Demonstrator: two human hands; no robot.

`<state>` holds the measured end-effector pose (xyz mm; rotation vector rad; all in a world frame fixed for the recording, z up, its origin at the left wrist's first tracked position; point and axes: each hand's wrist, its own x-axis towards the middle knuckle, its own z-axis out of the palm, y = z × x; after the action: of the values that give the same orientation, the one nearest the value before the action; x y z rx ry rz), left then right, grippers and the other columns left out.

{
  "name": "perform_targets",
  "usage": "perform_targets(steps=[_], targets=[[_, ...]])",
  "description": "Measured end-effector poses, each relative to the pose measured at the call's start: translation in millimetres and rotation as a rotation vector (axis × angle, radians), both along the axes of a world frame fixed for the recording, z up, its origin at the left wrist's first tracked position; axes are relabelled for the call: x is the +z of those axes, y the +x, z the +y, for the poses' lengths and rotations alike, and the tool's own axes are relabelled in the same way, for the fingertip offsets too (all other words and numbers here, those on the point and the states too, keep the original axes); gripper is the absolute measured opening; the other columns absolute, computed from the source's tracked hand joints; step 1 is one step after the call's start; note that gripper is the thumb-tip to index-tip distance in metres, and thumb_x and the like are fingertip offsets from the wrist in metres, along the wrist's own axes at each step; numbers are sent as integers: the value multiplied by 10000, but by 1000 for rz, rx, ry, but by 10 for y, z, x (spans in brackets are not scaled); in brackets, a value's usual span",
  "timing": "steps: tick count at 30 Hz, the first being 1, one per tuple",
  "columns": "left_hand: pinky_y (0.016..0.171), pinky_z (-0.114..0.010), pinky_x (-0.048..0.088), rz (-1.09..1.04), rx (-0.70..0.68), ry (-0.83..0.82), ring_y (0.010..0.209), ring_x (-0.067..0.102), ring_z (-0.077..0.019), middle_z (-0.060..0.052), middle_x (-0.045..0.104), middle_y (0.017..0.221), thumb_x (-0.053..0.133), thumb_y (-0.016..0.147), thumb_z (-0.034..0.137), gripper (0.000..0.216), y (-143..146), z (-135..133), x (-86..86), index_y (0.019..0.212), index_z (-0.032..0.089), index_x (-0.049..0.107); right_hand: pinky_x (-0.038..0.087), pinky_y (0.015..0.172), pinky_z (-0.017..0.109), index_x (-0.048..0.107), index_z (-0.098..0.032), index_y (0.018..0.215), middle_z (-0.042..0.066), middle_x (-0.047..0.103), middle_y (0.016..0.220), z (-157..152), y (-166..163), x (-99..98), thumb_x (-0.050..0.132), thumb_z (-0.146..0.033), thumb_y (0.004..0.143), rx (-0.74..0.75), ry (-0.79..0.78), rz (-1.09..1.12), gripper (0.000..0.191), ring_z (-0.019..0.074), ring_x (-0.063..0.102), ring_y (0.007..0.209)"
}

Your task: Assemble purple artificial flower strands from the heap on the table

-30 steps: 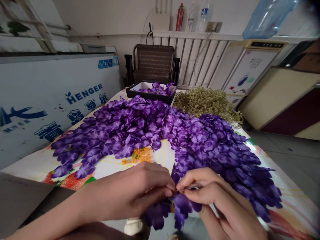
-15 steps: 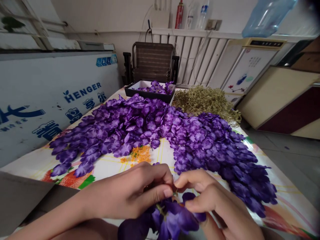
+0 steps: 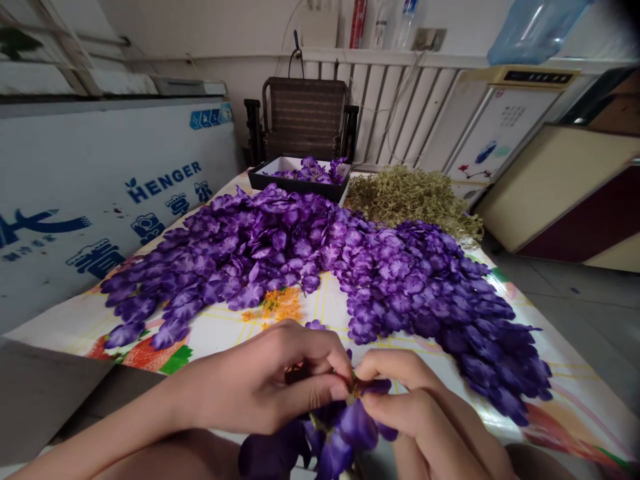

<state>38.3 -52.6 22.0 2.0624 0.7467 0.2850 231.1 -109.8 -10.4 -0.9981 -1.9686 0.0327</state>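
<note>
Working left to right from my view. White chest freezer [image 3: 100, 200] with blue HENGER lettering at far left, and a flower-print tablecloth [image 3: 220, 340] runs out beside it across the table. My left hand [image 3: 260, 380] sits low, centre-left, fingers curled, narrow pinch on the base of a purple fabric flower cluster [image 3: 340, 430]. My right hand [image 3: 420, 407] comes in from the other side, also narrow, closing on the same spot, where a small yellow-green stem end [image 3: 357, 388] shows between the fingertips. Exactly what's inside the pinch is partly hidden. The cluster hangs below both hands, at the bottom edge of the view. For clean handling here: keep both pinches tight and close together at the stem, petals free below so nothing bends or tears. Beyond the hands: loose orange bits [image 3: 275, 305] on the cloth, a wide heap of purple flower strands [image 3: 250, 253], a black tray [image 3: 300, 190] holding more flowers, a brown chair [image 3: 305, 113] behind it, a second heap of strands [image 3: 440, 300], and dried green sprigs [image 3: 415, 203] at the far edge.
</note>
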Motion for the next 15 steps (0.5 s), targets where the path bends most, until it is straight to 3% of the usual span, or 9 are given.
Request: perform_targets(steps=[6, 11, 15], targets=[[567, -182, 437, -41, 2, 18, 672, 566, -122, -59, 647, 778, 460, 935, 283, 199, 5, -2, -34, 885, 127, 574, 586, 673, 201, 524, -220, 819, 18, 726, 822, 89, 22, 0, 389, -52, 829, 59, 115, -26, 216, 131, 708, 609], [544, -179, 417, -11, -18, 49, 673, 554, -123, -61, 637, 791, 449, 939, 281, 195, 12, -4, -5, 891, 129, 562, 578, 615, 160, 507, -214, 802, 19, 722, 819, 95, 41, 7, 372, -79, 866, 101, 107, -32, 202, 108, 700, 610], [552, -185, 411, 20, -25, 37, 683, 540, -125, -46, 617, 784, 427, 944, 284, 192, 23, -9, 15, 886, 144, 545, 583, 655, 171, 493, -213, 832, 32, 723, 856, 79, 49, 5, 389, -58, 825, 116, 76, -35, 186, 129, 713, 684]])
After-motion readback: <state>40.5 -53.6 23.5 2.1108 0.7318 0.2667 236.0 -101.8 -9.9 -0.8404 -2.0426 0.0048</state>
